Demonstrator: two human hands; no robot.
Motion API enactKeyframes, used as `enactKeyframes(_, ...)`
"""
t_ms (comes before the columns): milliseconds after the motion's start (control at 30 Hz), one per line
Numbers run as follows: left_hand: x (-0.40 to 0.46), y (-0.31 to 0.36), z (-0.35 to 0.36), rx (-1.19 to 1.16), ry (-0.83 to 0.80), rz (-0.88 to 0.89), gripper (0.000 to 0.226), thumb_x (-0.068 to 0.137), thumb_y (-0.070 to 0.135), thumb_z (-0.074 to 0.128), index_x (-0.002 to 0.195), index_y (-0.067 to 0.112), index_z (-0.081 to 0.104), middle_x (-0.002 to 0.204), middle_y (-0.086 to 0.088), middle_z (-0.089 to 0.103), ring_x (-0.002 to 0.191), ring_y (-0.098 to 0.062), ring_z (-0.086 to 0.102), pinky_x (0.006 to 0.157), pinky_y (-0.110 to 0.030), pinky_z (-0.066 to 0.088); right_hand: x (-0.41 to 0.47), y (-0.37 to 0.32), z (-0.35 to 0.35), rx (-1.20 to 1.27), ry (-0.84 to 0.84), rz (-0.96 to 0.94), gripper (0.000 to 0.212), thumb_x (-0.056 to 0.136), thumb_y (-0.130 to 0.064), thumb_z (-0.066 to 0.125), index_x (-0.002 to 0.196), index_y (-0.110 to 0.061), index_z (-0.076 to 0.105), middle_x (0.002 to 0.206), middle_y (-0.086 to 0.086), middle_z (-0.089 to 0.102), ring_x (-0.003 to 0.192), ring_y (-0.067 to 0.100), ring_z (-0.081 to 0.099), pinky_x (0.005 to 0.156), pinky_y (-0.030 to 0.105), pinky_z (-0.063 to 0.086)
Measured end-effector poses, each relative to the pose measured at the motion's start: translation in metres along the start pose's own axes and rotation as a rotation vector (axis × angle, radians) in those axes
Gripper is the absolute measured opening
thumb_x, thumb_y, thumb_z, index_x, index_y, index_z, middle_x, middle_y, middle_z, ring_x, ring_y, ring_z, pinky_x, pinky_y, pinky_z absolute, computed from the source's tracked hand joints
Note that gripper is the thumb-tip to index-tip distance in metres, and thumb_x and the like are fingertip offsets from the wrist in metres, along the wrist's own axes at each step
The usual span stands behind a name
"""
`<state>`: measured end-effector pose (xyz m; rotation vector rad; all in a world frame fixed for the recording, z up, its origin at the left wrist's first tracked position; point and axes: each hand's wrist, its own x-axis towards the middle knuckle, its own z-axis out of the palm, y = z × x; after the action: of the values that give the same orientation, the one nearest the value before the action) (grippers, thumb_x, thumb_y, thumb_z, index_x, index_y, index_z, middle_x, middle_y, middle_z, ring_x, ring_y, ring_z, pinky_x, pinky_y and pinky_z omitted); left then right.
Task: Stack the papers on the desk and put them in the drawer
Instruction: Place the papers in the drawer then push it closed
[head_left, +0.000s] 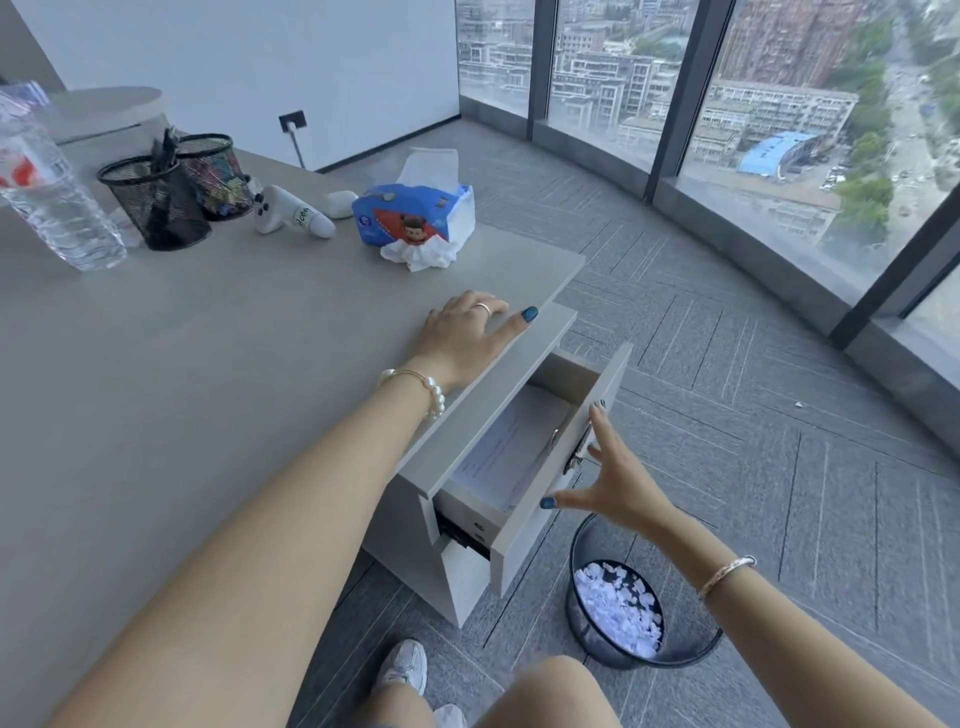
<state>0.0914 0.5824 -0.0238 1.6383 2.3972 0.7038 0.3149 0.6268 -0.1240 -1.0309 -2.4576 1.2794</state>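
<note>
Papers lie flat inside our open drawer | our left hand rests spread and empty on the desk above the drawer, bracing | our right hand is splayed, empty, at the drawer front, likely to push it shut

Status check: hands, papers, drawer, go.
Left hand flat on desk, empty. Right hand open at drawer front. Papers lying inside open drawer. Nothing blocking it.

water bottle, two mesh pen cups, tissue pack, wastebasket.
</note>
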Motion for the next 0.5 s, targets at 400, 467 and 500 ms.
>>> enactKeyframes(400,0.0,0.001,-0.001,-0.016,-0.009,0.01,0.07,0.082,0.065,0.028,0.129,0.02,0.053,0.142,0.001,0.046,0.134,-0.017,0.036,0.108,-0.033,0.02,0.057,-0.019,0.047,0.082,0.164,-0.078,0.12,0.058,-0.039,0.083,0.149,-0.01,0.01,0.159,0.004,0.011,0.144,0.015,0.017,0.117,0.033,0.023)
enactKeyframes(467,0.0,0.001,-0.001,-0.02,-0.004,0.009,0.067,0.085,0.064,0.03,0.13,0.02,0.053,0.142,0.0,0.045,0.134,-0.016,0.035,0.108,-0.033,0.019,0.062,-0.019,0.054,0.042,0.19,-0.052,0.115,0.059,-0.042,0.082,0.147,-0.008,0.016,0.158,0.005,0.017,0.145,0.017,0.018,0.117,0.035,0.021)
enactKeyframes(500,-0.001,0.001,-0.001,-0.02,-0.001,0.01,0.067,0.085,0.064,0.03,0.13,0.02,0.053,0.142,0.0,0.045,0.135,-0.016,0.035,0.108,-0.033,0.019,0.064,-0.019,0.057,0.039,0.192,-0.04,0.114,0.059,-0.043,0.081,0.147,-0.009,0.017,0.158,0.005,0.018,0.144,0.017,0.019,0.117,0.035,0.022)
